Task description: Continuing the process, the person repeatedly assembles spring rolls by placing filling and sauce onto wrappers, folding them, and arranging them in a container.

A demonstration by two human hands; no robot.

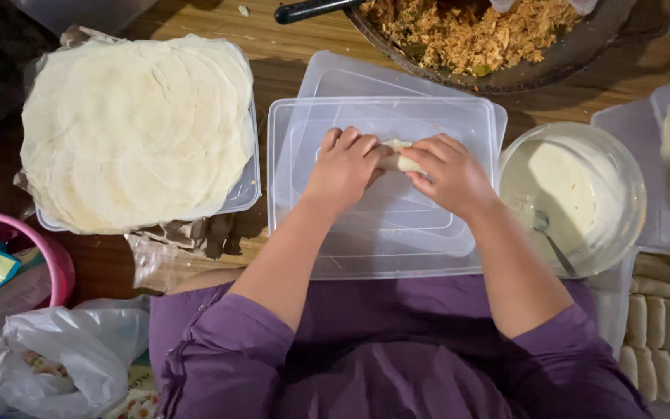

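A small pale dough roll point(398, 156) lies on an upturned clear plastic lid point(385, 233) in front of me. My left hand point(344, 166) presses on its left end with curled fingers. My right hand point(447, 172) covers its right end, fingers bent over it. Only a short piece of the roll shows between the two hands. Purple sleeves reach down to my elbows.
A stack of thin round wrappers point(137, 128) sits on a clear box at left. A dark pan of shredded orange-brown filling point(471, 35) stands at the top. A glass bowl of white paste with a spoon point(571, 198) is at right, finished rolls point(664, 326) at lower right, and a white plastic bag point(56, 353) at lower left.
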